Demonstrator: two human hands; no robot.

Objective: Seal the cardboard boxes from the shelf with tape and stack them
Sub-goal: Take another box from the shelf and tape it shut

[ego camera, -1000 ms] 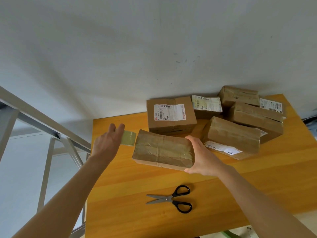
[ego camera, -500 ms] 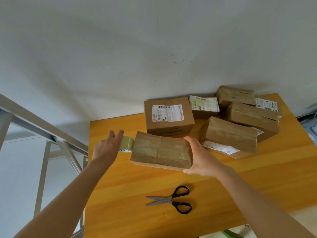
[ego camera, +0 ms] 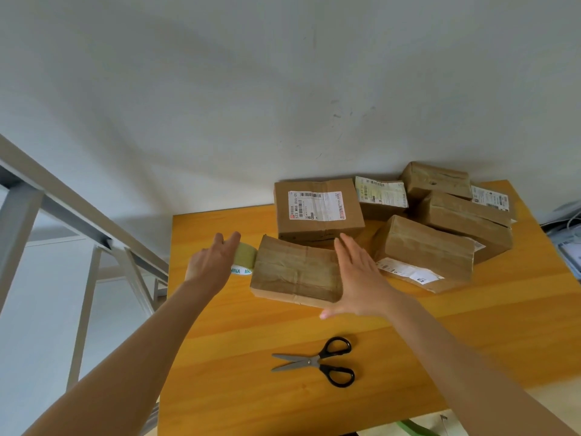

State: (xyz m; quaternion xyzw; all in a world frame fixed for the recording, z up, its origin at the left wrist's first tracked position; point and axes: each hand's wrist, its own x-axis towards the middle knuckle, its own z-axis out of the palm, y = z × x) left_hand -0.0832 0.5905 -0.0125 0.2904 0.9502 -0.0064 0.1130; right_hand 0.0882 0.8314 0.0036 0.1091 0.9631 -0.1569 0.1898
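Observation:
A flat cardboard box (ego camera: 295, 272) wrapped in brown tape lies on the orange wooden table (ego camera: 226, 357), in front of me. My right hand (ego camera: 358, 278) is at the box's right end with its fingers straight and spread, holding nothing. A roll of yellowish tape (ego camera: 246, 261) sits against the box's left end. My left hand (ego camera: 213, 262) is over the roll's left side, fingers extended; I cannot tell whether it touches the roll. Behind lie several more boxes: one with a white label (ego camera: 317, 212) and a taped one (ego camera: 424, 247) to the right.
Black-handled scissors (ego camera: 317, 361) lie shut near the table's front edge. More boxes (ego camera: 465, 218) are piled at the back right against the white wall. A grey metal frame (ego camera: 63, 199) stands left of the table. Cables and papers (ego camera: 566, 237) lie past the right edge.
My right hand has let go of the box's end and straightened its fingers. The tape roll has come down beside the box, and the box now lies flat on the table.

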